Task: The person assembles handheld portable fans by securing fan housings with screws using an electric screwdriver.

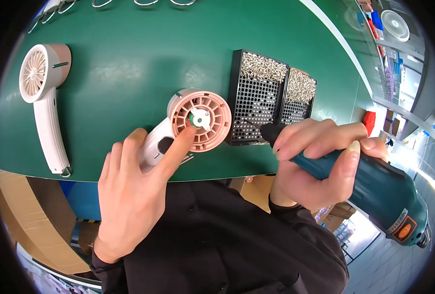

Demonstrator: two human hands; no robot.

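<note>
My left hand (136, 188) is closed round the white handle of a pink and white handheld fan (221, 105) lying on the green table. Its index finger rests at the white piece (202, 119) in the middle of the fan's round pink head. In my right hand (325, 157) is a dark teal electric screwdriver (388, 198), fingers wrapped round its body. The black nose points left, with its thin bit over a black screw tray (234, 98) full of small holes. Silvery screws (264, 67) are heaped at the tray's far end. Whether the bit touches a screw I cannot tell.
A second handheld fan (51, 117) lies at the left of the green table (129, 63). Another screw tray (295, 111) adjoins the first. Several metal rings (145, 2) show at the far edge. A cardboard box (36, 220) stands below the table's left front edge.
</note>
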